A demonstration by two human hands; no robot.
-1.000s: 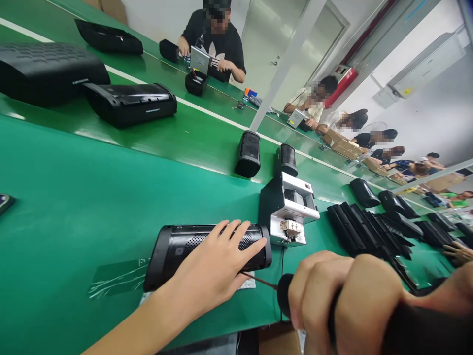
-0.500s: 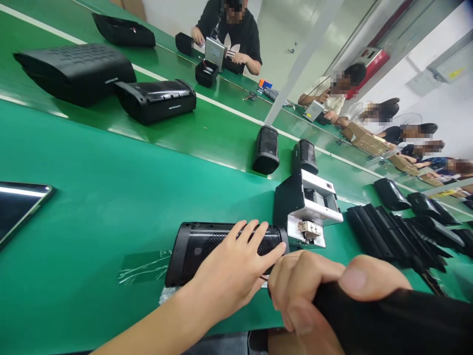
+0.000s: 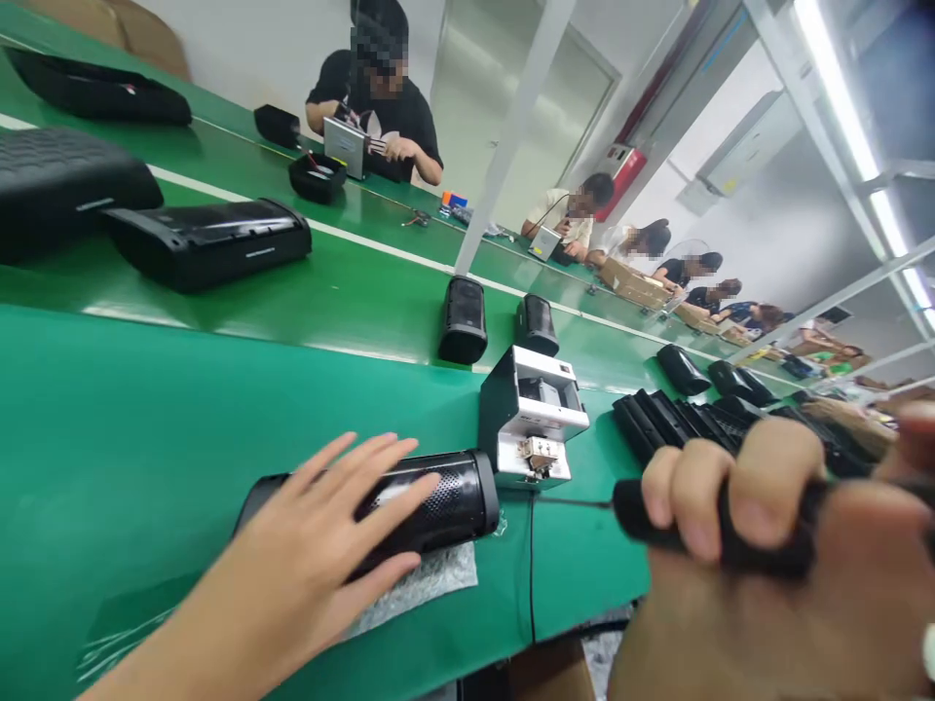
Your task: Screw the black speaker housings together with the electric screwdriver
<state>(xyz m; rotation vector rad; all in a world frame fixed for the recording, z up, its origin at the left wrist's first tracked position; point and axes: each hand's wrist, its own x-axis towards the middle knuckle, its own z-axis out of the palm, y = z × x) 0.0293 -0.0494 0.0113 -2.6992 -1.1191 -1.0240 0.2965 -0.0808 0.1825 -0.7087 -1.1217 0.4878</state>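
Note:
My left hand, fingers spread, lies on top of a black speaker with a perforated, glossy front. Bubble wrap is under the speaker. At the right, my right hand is wrapped round a black electric screwdriver. Its thin bit points left, its tip showing close in front of a black and white screw feeder; whether it touches the feeder cannot be made out. The right hand is partly blurred.
Two small black speakers stand behind the feeder. Larger black housings sit at the far left. A pile of black parts lies to the right. Co-workers sit along the far side, beyond an upright post.
My right hand has drawn back right with the screwdriver, whose bit now shows near the feeder. My left hand stays on the speaker, fingers spread wider. The view has turned right.

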